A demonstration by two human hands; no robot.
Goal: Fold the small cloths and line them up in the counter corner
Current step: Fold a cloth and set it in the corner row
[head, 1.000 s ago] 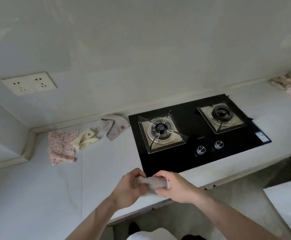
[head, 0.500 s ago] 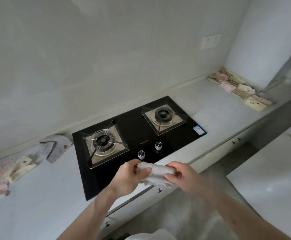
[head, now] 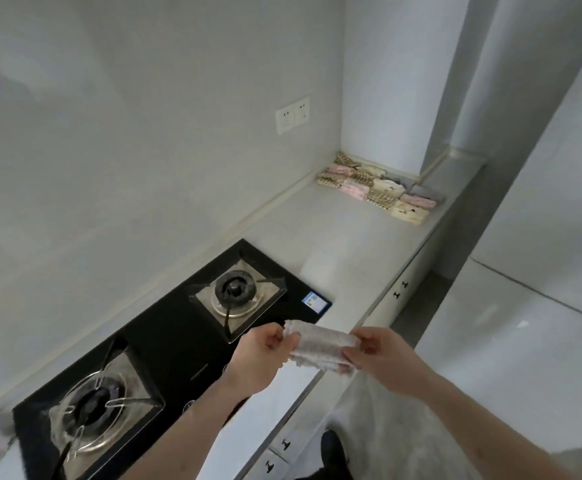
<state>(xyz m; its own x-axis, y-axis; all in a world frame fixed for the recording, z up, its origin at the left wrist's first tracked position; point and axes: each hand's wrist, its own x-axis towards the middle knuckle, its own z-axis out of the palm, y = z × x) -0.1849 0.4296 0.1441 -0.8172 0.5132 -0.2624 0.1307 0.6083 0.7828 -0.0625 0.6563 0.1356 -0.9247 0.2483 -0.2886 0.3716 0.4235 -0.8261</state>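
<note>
Folded pale speckled cloth point(head: 320, 348) held taut between both hands above the counter's front edge.
Left hand point(head: 260, 355) and right hand point(head: 378, 355) each pinch one end; black two-burner gas hob point(head: 165, 344) just behind, folded cloth rows point(head: 376, 188) lined in far corner.

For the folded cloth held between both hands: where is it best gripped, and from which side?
Grip the small pale speckled folded cloth at its two short ends, left hand and right hand coming from opposite sides. It is a narrow strip, so end pinches probably keep the fold closed.

I'm in a home kitchen: 2-burner gas hob point(head: 165, 355) set in a pale counter point(head: 334, 237), drawers point(head: 398, 289) below, wall socket point(head: 292, 115) above.
</note>
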